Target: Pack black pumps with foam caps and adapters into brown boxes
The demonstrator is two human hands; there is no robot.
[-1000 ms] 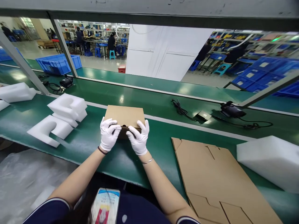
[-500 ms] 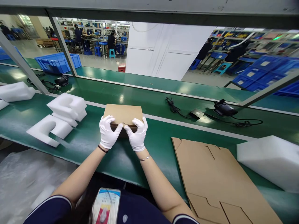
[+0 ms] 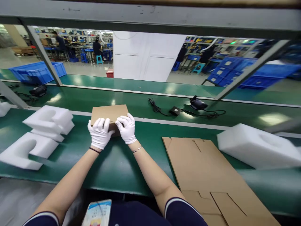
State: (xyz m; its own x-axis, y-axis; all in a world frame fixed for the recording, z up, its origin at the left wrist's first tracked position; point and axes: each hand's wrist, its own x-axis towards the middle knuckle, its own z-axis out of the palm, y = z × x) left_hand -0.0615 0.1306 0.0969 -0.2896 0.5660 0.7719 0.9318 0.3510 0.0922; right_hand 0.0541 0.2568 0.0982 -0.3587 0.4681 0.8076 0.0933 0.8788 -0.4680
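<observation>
Gripping the brown box (image 3: 110, 116) on the desk (image 3: 113, 169), your L hand (image 3: 100, 133) & R hand (image 3: 127, 128) bend fingers (image 3: 100, 124) round its near edge. Lid (image 3: 108, 112) looks down, can't tell if tucked; flat cardboard (image 3: 211, 169) isn't folded.

A brown cardboard box (image 3: 109, 113) between my left hand (image 3: 100, 133) and my right hand (image 3: 127, 128).
Its top is plain, light brown, and looks closed; the front side, partly covered by my fingers (image 3: 101, 123), is darker, in shadow. It seems to rest, a little turned, on the green surface (image 3: 117, 166).
</observation>
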